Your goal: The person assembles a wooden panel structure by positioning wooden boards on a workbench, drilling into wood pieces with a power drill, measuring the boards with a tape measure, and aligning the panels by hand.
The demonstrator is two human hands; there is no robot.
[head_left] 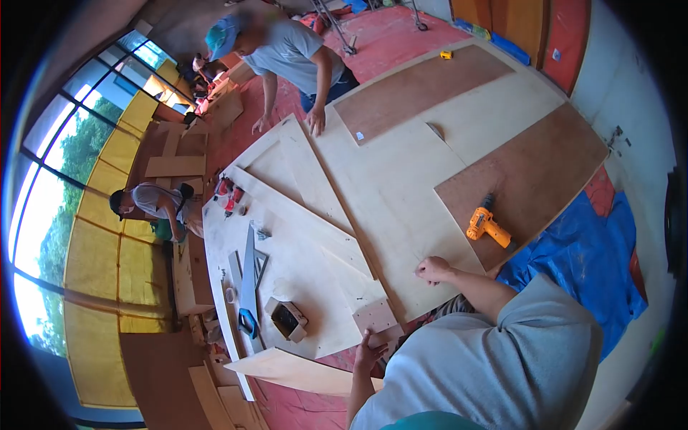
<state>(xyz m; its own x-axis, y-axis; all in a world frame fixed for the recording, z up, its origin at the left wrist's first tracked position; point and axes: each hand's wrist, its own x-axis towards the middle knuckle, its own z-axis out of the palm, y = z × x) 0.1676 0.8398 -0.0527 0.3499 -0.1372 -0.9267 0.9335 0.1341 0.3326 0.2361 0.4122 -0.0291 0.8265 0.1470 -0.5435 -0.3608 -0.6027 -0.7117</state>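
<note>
Across the table lies a long wooden frame (pixel 326 236) of pale boards joined at an angle, with a small brown plywood plate (pixel 375 316) at its near end. My left hand (pixel 368 351) grips that near end by its edge. My right hand (pixel 433 270) is curled closed above the pale plywood sheet (pixel 401 208), right of the frame; whatever its fingers may hold is hidden. Beyond it, an orange cordless drill (pixel 489 226) lies on a brown plywood panel (pixel 530 179). At the frame's far end, a co-worker's two hands touch the boards and table edge.
Left of the frame are a handsaw (pixel 249 279), a small open box (pixel 287 319) and a red power tool (pixel 228 195). A yellow tape measure (pixel 446 55) lies far off. A curved thin board (pixel 301 371) juts out near my left arm. Blue tarp (pixel 573 251) covers floor at right.
</note>
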